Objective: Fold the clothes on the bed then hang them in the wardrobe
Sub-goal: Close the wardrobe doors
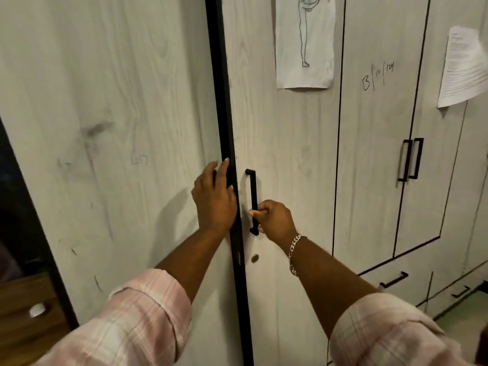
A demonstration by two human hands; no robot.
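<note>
A pale wood-grain wardrobe fills nearly the whole view, its doors edged in thin black lines. The left door stands slightly forward of the right door, with its black edge strip running top to bottom between them. Further right are another pair of doors with two black handles side by side, and below them drawers with black pulls. No clothes show anywhere in view, and neither does the bed; the wardrobe interior is hidden behind the doors.

Two forearms reach in from below, both in rolled pink plaid sleeves. The left hand lies against the edge of the left door, fingers mostly straight and pointing up, fingertips wrapping just over the black strip. The right hand has its fingers curled round the lower part of the black bar handle on the right door, thumb pressed toward it. A silver chain bracelet hangs at the right wrist.

A sheet with a line drawing of a figure is stuck high on the right door, and a printed paper curls off the far right door. Handwritten marks sit between them. A small round keyhole lies just below the handle
</note>
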